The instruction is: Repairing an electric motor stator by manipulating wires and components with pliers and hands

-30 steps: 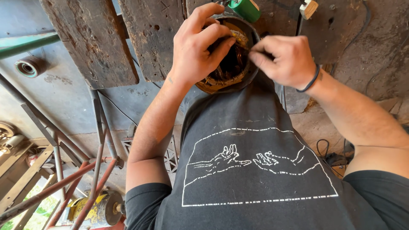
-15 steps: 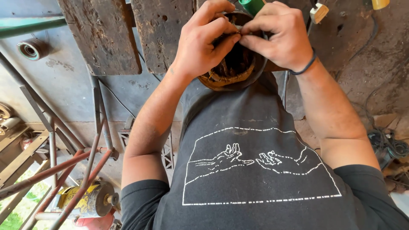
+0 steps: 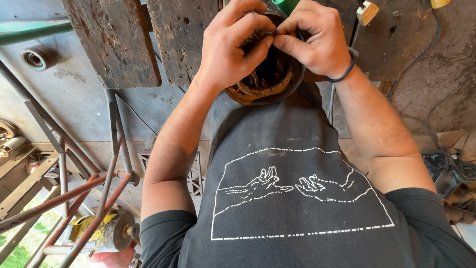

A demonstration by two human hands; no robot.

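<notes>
A round motor stator [image 3: 265, 82], a dark ring with brown copper windings inside, rests against the edge of a worn wooden bench [image 3: 188, 39] in front of my torso. My left hand [image 3: 230, 49] wraps its left rim, thumb and fingers curled over the top. My right hand [image 3: 315, 42], with a black band on the wrist, meets it from the right. Both sets of fingertips pinch the windings at the upper rim. What lies exactly between the fingertips is hidden.
A green handle [image 3: 285, 5] pokes up behind my hands. A pale plug [image 3: 368, 12] with a cable lies on the bench at the right. Rusty metal bars [image 3: 64, 193] and a yellow-black machine [image 3: 106, 232] stand lower left. Cables [image 3: 448, 168] lie at the right.
My right hand has moved left from beside the stator to join my left hand at its upper rim. The left hand has kept its grip.
</notes>
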